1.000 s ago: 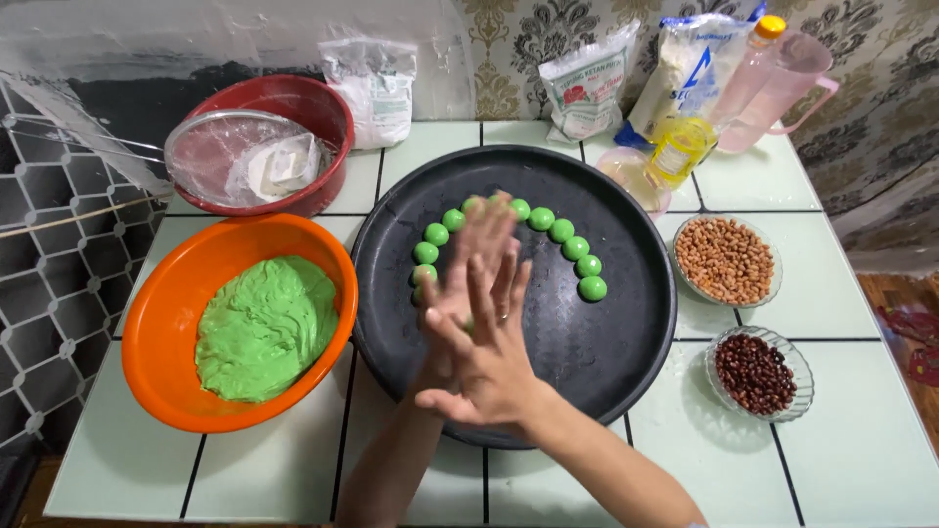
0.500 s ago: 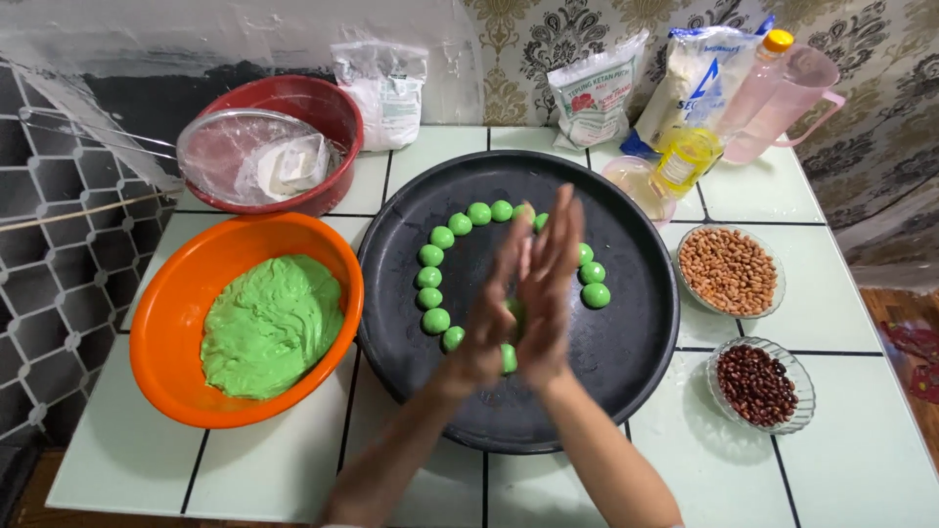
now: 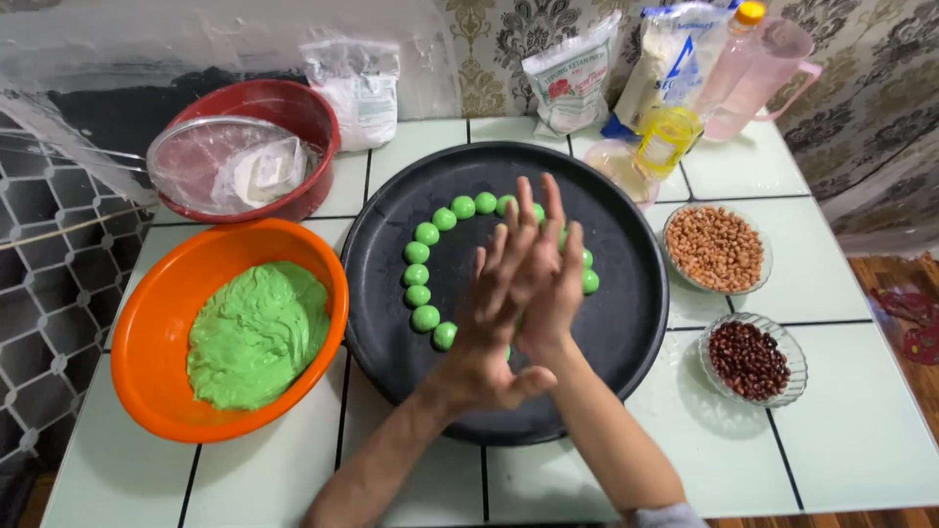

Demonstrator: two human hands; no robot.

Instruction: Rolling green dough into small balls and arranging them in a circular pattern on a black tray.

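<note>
Since half a second ago my hands have slid, left hand now lower. Palms pressed flat together over the tray; anything between them is hidden. Dough balls arc on the tray. Orange bowl holds green dough; glass dishes hold peanuts and beans.

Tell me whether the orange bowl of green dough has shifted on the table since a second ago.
No. The orange bowl sits left of the black tray as before.
</note>
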